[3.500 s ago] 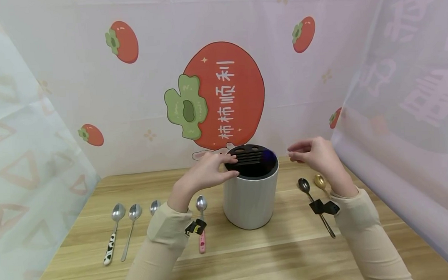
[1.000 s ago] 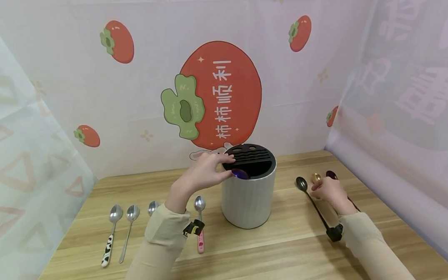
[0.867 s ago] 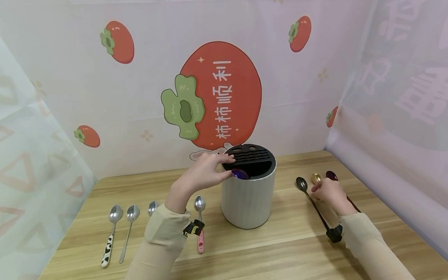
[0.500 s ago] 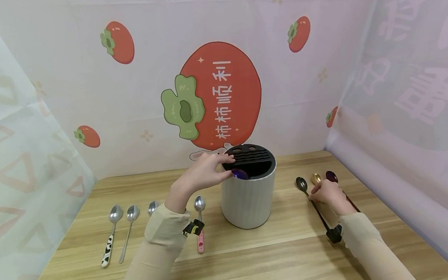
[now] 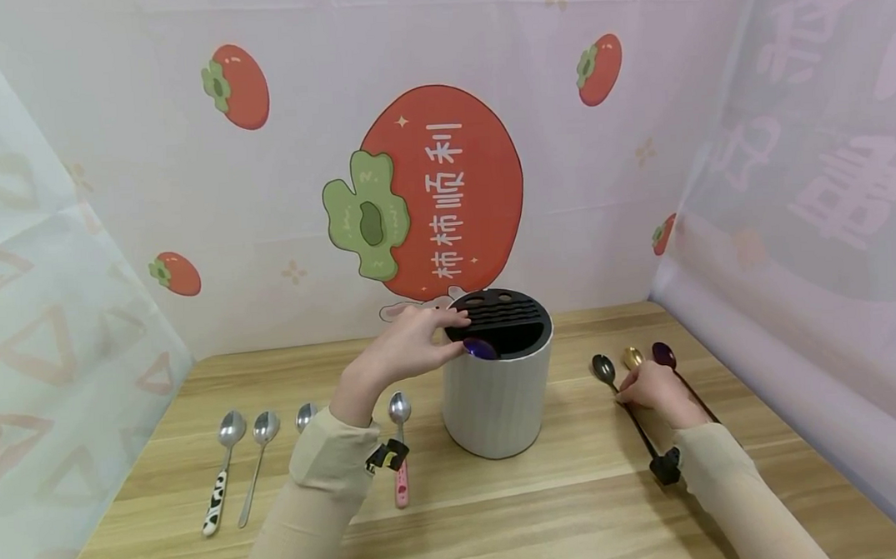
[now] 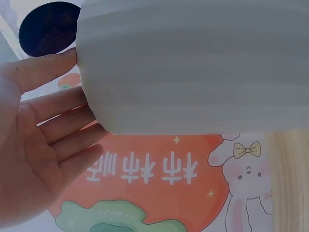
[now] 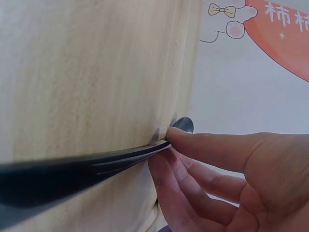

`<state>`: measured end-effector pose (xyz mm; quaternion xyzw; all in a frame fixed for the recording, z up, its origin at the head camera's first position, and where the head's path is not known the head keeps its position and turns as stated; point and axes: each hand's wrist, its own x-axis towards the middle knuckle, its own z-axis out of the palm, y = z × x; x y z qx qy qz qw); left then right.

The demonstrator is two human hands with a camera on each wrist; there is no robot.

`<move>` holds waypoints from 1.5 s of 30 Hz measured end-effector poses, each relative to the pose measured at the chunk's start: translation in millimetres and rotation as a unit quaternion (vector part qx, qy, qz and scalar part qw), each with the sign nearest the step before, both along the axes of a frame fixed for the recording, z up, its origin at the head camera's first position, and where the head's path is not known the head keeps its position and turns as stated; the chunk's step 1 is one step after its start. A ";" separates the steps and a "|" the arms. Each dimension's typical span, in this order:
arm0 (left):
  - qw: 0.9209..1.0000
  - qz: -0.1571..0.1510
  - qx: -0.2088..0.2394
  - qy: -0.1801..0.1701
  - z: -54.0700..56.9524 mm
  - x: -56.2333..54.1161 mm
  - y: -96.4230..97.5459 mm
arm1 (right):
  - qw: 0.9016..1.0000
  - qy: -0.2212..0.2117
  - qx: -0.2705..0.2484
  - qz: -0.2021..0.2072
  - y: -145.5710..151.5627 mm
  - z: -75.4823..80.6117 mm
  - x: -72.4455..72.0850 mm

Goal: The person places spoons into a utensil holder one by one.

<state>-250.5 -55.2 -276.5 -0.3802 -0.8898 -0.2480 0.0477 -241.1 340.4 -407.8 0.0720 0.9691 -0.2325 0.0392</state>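
In the head view my left hand (image 5: 406,341) rests at the left rim of a white utensil holder (image 5: 494,411) with a black slotted top. Its fingers reach over the edge, fairly straight. Beside the thumb, the bowl of a purple-blue spoon (image 5: 481,348) shows at the holder's front rim; its handle is hidden inside. On the right, my right hand (image 5: 651,390) pinches the handle of a black spoon (image 5: 604,368) just below its bowl. The right wrist view shows thumb and fingertips on that black handle (image 7: 72,173), close to the tabletop. A gold spoon (image 5: 633,356) is partly hidden behind this hand.
A dark purple spoon (image 5: 664,354) lies at the far right. Left of the holder are a cow-print-handled spoon (image 5: 216,500), a plain steel spoon (image 5: 265,427), a steel spoon (image 5: 306,415) half hidden by the sleeve, and a pink-handled spoon (image 5: 398,407). A printed cloth (image 5: 293,169) stands behind.
My right hand has come down from beside the holder to the spoons, then shifted slightly left onto the black one. The purple-blue spoon now leans at the front rim. My left hand stays put.
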 end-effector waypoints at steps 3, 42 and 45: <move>1.000 -0.001 -0.001 0.001 -0.3 -0.1 0.1 | 1.000 -0.006 0.004 -0.003 0.0 -0.3 -0.4; 1.000 -0.001 -0.004 0.014 -1.8 -2.0 -0.1 | 0.999 -0.043 -0.005 0.000 -3.4 0.4 -5.8; 1.000 -0.001 -0.005 0.018 -2.0 -2.5 0.0 | 0.999 -0.036 -0.007 0.000 -4.1 1.5 -5.3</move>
